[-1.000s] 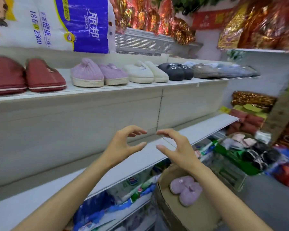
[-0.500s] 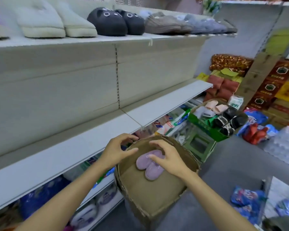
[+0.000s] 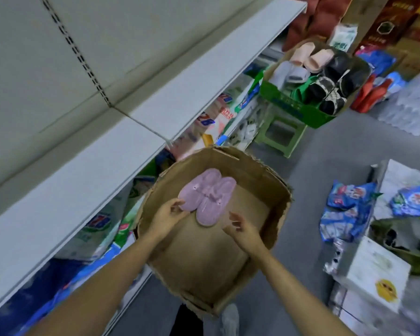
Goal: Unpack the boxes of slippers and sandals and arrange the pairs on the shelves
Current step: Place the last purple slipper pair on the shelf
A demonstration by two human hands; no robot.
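A pair of lilac plush slippers [image 3: 207, 195] lies side by side inside a torn brown cardboard box [image 3: 267, 180] on the floor. My left hand [image 3: 169, 213] is inside the box, its fingertips touching the heel of the left slipper. My right hand [image 3: 240, 226] hovers just right of the pair, fingers spread, a small gap from the right slipper. The bare grey shelf [image 3: 78, 170] runs along the left.
A green box [image 3: 291, 105] full of pink, grey, black and green sandals sits on a green stool [image 3: 280, 134] further down the aisle. Packaged goods fill the lowest shelf [image 3: 218, 117]. Blue packets [image 3: 347, 209] and white boxes [image 3: 371, 270] crowd the floor at right.
The view has swung down from the slipper shelf to the box. Both hands dropped from the shelf level into the box and reached the lilac pair.
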